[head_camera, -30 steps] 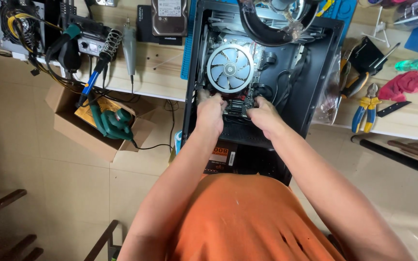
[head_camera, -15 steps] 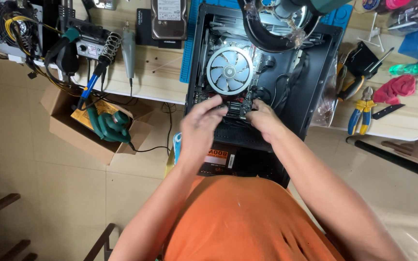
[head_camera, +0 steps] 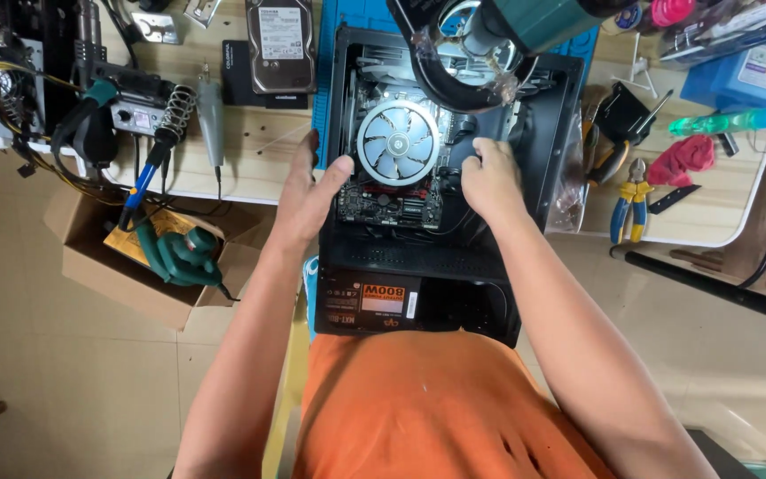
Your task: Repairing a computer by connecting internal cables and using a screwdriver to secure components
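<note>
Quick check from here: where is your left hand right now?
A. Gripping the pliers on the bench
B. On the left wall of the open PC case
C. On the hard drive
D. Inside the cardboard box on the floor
B: the left hand lies open against the left wall of the PC case, thumb reaching toward the cooler fan; the pliers lie untouched to the right.

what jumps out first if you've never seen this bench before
The open black computer case lying on the wooden bench draws the eye, with its round silver cooler fan in the middle. The left hand rests on the case's left edge and the right hand reaches inside, right of the fan. Left of the bench, a cardboard box on the floor holds a green power tool.
</note>
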